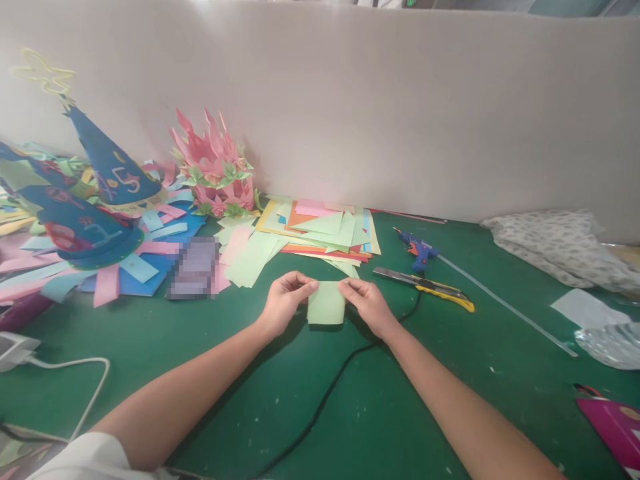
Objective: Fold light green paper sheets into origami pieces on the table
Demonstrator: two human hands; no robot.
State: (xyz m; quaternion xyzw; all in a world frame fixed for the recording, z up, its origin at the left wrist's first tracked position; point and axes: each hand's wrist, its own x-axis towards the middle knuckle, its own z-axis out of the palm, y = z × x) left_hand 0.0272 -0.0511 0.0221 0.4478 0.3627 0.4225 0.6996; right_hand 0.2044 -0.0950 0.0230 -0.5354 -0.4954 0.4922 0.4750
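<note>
A small piece of light green paper (326, 305) is held up over the green table, gripped at both upper corners. My left hand (286, 301) pinches its left corner between thumb and fingers. At the right corner, my right hand (369, 303) has the same kind of pinch. The paper looks folded or doubled, as a second edge shows at its lower left. Just beyond my hands lies a pile of coloured paper sheets (325, 230), with pale green strips (255, 260) at its left.
Right of my hands lie a yellow utility knife (445, 293) with its blade out, a blue glue gun (417, 252) and a glue stick (505, 300). A black cord (325, 400) crosses the green table (390, 420). Blue paper cone hats (107, 160) and a pink paper crown (215, 167) stand left.
</note>
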